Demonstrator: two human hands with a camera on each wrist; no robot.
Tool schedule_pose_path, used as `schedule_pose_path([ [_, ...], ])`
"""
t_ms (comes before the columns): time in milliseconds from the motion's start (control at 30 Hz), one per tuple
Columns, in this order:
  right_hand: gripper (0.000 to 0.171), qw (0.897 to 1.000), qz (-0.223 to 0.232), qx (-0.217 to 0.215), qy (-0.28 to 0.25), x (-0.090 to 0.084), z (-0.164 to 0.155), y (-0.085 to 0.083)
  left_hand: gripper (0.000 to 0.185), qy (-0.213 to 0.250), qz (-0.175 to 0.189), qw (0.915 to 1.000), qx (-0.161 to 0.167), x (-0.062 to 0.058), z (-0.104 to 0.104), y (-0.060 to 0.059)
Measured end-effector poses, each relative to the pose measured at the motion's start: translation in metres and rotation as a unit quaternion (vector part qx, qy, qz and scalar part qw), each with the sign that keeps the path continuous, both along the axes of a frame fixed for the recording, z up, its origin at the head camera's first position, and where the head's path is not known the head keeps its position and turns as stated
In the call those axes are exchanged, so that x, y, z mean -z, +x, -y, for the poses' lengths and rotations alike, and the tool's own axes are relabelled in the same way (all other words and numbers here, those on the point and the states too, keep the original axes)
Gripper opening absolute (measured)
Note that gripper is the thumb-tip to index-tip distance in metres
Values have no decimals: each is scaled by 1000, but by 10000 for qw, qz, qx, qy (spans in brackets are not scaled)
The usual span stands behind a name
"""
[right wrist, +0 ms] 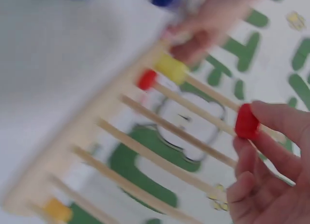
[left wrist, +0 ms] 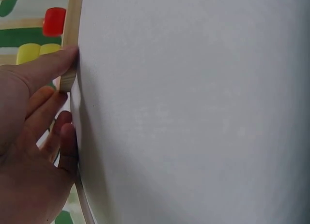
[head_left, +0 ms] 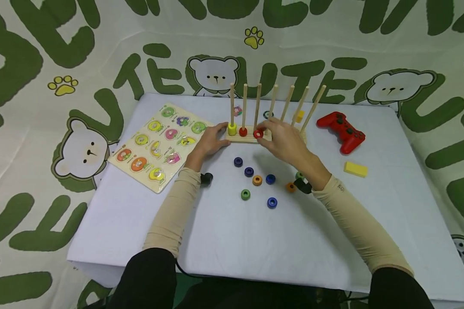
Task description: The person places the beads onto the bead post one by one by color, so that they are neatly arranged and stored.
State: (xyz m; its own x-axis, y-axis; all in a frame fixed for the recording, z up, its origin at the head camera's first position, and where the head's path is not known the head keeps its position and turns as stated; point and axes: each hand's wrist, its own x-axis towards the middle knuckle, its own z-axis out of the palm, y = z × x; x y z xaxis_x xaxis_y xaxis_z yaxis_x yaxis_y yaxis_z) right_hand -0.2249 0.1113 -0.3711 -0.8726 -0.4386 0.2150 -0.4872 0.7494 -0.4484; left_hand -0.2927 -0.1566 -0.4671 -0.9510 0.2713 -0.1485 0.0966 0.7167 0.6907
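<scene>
Red ring (head_left: 258, 134) sits pinched in the fingertips of the right hand (head_left: 284, 139), low at the third peg of the wooden peg rack (head_left: 247, 138). Left hand (head_left: 210, 140) rests relaxed against the rack's left end, fingers straight, holding nothing. Just beyond it a yellow ring (head_left: 232, 128) and another red one (head_left: 243, 131) sit on pegs. Loose rings (head_left: 257, 180) lie on the surface nearer the wrists.
</scene>
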Motion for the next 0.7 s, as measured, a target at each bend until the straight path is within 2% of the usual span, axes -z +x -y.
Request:
schedule_pose_path([
  [133, 33, 9968, -665, 136, -432, -35, 13, -18, 76, 36, 59, 10000, -52, 0, 1, 1],
  [267, 35, 9917, -1070, 264, -669, -57, 27, -36, 75, 105, 19, 9999, -42, 3, 0, 1],
  [433, 34, 9915, -1053, 452, -607, -66, 37, -51, 76, 114, -40, 9999, 13, 3, 1, 2],
  [700, 37, 9945, -750, 604, -420, -65, 42, -58, 76, 92, -56, 9999, -1, 2, 2, 2],
])
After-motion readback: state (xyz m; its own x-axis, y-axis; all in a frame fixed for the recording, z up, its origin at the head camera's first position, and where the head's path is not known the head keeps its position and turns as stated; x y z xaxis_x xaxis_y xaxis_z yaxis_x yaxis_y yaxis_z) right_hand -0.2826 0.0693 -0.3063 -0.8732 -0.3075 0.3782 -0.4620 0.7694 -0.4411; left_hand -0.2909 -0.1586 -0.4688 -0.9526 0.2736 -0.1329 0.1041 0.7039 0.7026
